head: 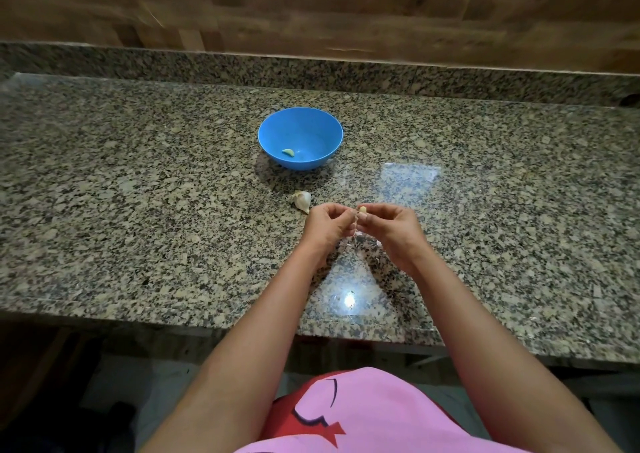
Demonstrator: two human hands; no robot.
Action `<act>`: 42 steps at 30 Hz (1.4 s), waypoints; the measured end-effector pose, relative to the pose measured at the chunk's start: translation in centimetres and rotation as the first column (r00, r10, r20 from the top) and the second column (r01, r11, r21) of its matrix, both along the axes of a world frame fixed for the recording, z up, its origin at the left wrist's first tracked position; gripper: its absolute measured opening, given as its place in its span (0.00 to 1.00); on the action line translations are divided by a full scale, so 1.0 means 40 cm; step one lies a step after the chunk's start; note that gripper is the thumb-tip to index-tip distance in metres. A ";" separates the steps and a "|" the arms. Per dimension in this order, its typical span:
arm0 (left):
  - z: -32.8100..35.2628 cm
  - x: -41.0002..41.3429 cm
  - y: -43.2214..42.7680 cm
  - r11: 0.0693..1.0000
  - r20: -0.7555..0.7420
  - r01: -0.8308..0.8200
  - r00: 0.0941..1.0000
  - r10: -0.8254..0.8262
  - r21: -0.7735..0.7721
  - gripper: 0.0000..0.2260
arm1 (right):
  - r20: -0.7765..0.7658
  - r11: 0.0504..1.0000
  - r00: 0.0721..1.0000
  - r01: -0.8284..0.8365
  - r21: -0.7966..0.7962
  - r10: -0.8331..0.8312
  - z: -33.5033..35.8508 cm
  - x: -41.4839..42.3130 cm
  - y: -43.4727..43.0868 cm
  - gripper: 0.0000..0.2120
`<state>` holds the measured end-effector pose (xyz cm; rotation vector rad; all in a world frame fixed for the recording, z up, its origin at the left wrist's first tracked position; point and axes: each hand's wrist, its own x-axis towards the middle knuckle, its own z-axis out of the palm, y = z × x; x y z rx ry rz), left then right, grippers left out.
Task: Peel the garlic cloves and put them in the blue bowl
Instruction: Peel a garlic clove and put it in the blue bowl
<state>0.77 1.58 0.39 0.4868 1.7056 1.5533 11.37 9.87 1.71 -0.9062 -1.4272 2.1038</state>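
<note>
Head view: garlic clove (362,210) pinched in the fingertips of the right hand (389,226), raised just above the granite counter (138,193), on the near side of the blue bowl (300,137) and well short of it. Pale yellow flesh exposed at the top of the clove, so judged partly peeled. Left hand (327,222) curled in close, fingertips meeting the clove, seemingly pinching a thin strip of papery skin (354,226) that hangs downward. Held between both hands so that one steadies while the other strips; kept near the bowl, probably for a short drop once clean.

Near the bowl's front wall, inside: one peeled clove (288,152), pale yellow-green, curved, smooth. Just beyond the bowl's near side, on the counter and left of the hands: remaining garlic bulb piece (301,200), white, still in its skin, within easy reach for the next clove. Small pale scraps, apparently skin, on the counter beneath the hands; too small to confirm.
</note>
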 end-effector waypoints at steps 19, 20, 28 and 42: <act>-0.003 -0.007 -0.004 0.999 0.035 0.048 0.998 -0.049 0.025 0.04 | 0.107 0.994 0.994 -0.037 0.099 0.027 -0.012 0.001 0.011 0.08; -0.004 -0.007 -0.004 0.998 0.042 0.049 0.998 -0.050 0.031 0.02 | 0.103 0.994 0.994 -0.038 0.098 0.028 -0.013 0.001 0.010 0.07; 0.006 -0.003 -0.004 0.995 0.112 0.053 0.992 -0.062 0.083 0.01 | 0.054 0.996 0.996 -0.068 0.053 0.066 -0.005 0.008 0.016 0.05; 0.003 -0.004 -0.006 0.997 0.198 0.021 0.980 -0.035 0.074 0.03 | 0.048 0.996 0.995 -0.092 -0.007 0.093 -0.004 0.010 0.018 0.07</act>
